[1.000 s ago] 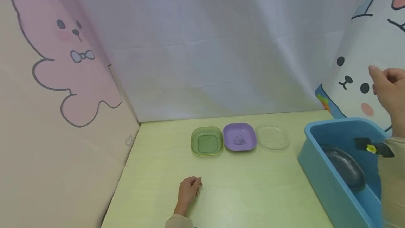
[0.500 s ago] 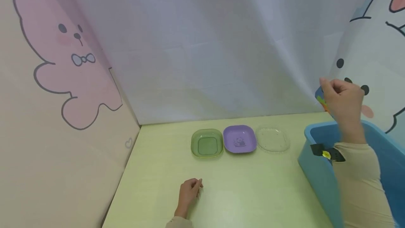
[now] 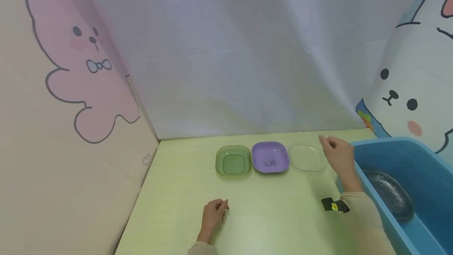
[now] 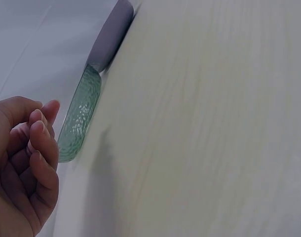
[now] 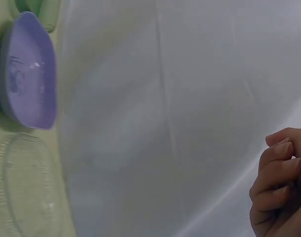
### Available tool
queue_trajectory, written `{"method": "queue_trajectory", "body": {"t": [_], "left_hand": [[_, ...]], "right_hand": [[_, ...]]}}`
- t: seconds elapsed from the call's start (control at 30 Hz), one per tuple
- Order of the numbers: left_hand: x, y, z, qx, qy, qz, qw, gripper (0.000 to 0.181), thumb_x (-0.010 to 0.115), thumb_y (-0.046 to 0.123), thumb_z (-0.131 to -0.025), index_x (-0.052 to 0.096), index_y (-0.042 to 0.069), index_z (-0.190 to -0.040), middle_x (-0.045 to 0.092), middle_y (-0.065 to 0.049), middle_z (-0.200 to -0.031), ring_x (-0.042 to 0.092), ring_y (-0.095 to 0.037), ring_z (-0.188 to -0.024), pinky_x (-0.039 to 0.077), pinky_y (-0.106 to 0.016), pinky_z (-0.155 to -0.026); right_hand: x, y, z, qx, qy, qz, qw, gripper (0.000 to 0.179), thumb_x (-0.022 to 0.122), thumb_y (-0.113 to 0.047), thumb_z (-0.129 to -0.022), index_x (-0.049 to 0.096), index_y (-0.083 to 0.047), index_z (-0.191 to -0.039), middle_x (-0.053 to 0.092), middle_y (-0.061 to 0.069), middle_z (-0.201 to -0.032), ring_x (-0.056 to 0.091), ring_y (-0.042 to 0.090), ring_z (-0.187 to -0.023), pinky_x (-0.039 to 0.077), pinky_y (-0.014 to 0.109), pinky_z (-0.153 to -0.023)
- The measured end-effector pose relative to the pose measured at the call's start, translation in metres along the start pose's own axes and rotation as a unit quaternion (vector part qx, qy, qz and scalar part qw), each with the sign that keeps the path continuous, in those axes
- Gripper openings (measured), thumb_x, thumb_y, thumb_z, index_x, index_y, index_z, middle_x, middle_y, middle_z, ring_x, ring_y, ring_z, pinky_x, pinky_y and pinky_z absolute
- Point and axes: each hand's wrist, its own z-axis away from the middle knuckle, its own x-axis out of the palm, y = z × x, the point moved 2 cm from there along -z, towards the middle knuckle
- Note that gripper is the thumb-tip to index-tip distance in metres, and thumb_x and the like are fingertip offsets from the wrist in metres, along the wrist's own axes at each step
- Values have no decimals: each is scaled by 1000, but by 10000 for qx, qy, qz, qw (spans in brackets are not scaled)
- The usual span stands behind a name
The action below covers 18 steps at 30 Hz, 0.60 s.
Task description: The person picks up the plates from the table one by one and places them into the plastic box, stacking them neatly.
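- Across the centre of the head view, three shallow dishes stand in a row, each just beside the next: a green, see-through, rounded-square dish (image 3: 233,161), a purple, opaque, rounded-square dish (image 3: 270,157) with a panda print, and a clear, colourless dish with a ridged rim (image 3: 308,158).
- We judge all three light and stiff. The clear one looks thin enough to crack under a hard pinch, and its faint outline makes its edge easy to miss; we would take its rim at the right side.
- On the green dish, the left wrist view shows a pebbled outer wall, which should help grip; the purple one looks smooth and perhaps slippery, so we favour a thumb-and-finger hold on its near rim.
- Just right of the clear dish, we see the right hand (image 3: 339,156) with fingers loosely curled, holding nothing that we can see.
- At lower centre, the left hand (image 3: 213,215) has its fingers relaxed and slightly bent, with no object in them.
- Beneath everything, we have a pale yellow-green table (image 3: 170,192) with faint wood grain and glare toward the bottom.
- At right, a deep blue plastic bin (image 3: 400,141) contains a dark, glossy, oval piece (image 3: 389,196).
- Behind hangs a creased, whitish sheet (image 3: 219,58), between a pink cartoon animal (image 3: 85,50) at upper left and a white one at upper right.
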Motion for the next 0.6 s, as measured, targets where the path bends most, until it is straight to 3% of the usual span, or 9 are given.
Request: {"method": "queue_trajectory", "body": {"t": [0.27,0.6], "left_hand": [[1,1,4,-75,73,-85,9999,29,57,28,-90,65,10,-69,49,7,-50,44,-4,-42,37,-20,-44],[-3,0,5,-95,133,-138,9998,29,57,27,-90,65,9,-69,51,5,-51,44,-5,-42,37,-20,-44]], "right_hand": [[55,48,45,709,-765,70,9945,48,47,-39,-94,44,-8,-58,40,-4,-47,31,11,-43,29,27,-45],[82,74,78,1200,-1457,161,9819,46,47,-38,-94,42,-10,-58,38,-5,-47,30,9,-44,27,24,-43]]}}
